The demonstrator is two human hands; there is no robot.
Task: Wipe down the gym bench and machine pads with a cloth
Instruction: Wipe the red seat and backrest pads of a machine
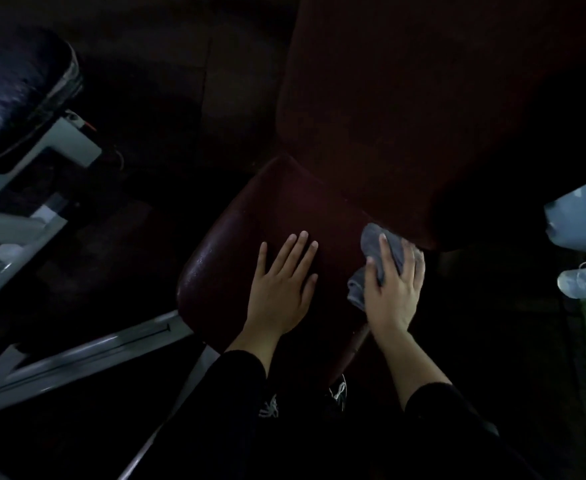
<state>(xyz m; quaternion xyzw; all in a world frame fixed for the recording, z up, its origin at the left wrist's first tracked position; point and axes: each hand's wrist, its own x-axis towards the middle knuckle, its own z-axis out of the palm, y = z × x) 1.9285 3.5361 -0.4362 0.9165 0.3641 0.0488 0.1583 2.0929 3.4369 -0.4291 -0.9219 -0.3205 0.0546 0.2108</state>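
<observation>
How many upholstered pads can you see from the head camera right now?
3. The seat pad lies under both hands at centre; the back pad rises behind it, upper right; a black pad on the neighbouring machine sits far left. The darkness may hide others.

The person wears a black long-sleeved top; the left sleeve and the right sleeve both end a little above the wrists, leaving the forearms and both hands bare. The left hand and the right hand carry no gloves, rings or watch that can be made out. Between the two sleeves, lower down, a pair of dark shoes shows with white laces. The legs are too dark to make out.
</observation>
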